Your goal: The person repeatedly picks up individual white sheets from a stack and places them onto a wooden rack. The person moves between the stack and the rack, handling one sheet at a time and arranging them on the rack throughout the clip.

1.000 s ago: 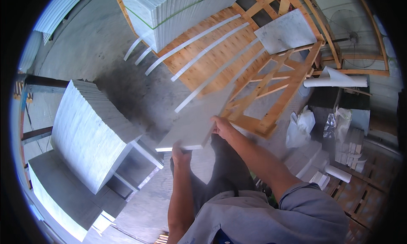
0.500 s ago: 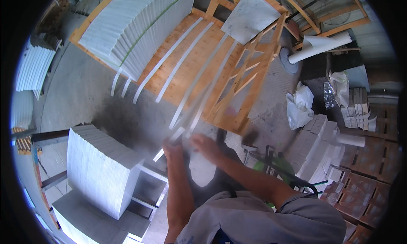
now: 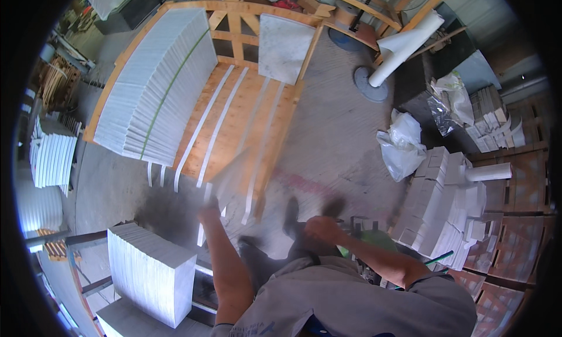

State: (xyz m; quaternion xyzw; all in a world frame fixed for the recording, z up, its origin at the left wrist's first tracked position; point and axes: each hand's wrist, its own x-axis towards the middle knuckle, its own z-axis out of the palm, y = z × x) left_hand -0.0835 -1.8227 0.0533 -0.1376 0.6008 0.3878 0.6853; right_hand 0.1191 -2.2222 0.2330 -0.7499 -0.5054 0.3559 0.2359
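My left hand (image 3: 209,213) is closed around a white strip (image 3: 201,236), at the front of a wooden crate (image 3: 193,139). A pale, motion-smeared shape rises from that hand over the crate floor. Several white strips (image 3: 219,129) lie lengthwise across the crate's boards and hang past its front edge. Along the crate's left side stands a row of pale stone slabs (image 3: 155,85) with a green strap across them. One marbled slab (image 3: 285,47) leans upright at the back right. My right hand (image 3: 324,230) is apart, near my thigh, fingers curled; whatever it holds, if anything, is hidden.
At lower left, a block of stacked pale slabs (image 3: 151,275) stands close to my left arm. A white plastic bag (image 3: 402,146) lies on the floor to the right, by stacked white boxes (image 3: 427,196). Farther back, a white roll (image 3: 404,50) leans over a round base (image 3: 370,84).
My hands have parted: the right drew back toward my thigh, while the left moved leftward with the strip. The whole view has shifted, showing more of the crate's back.
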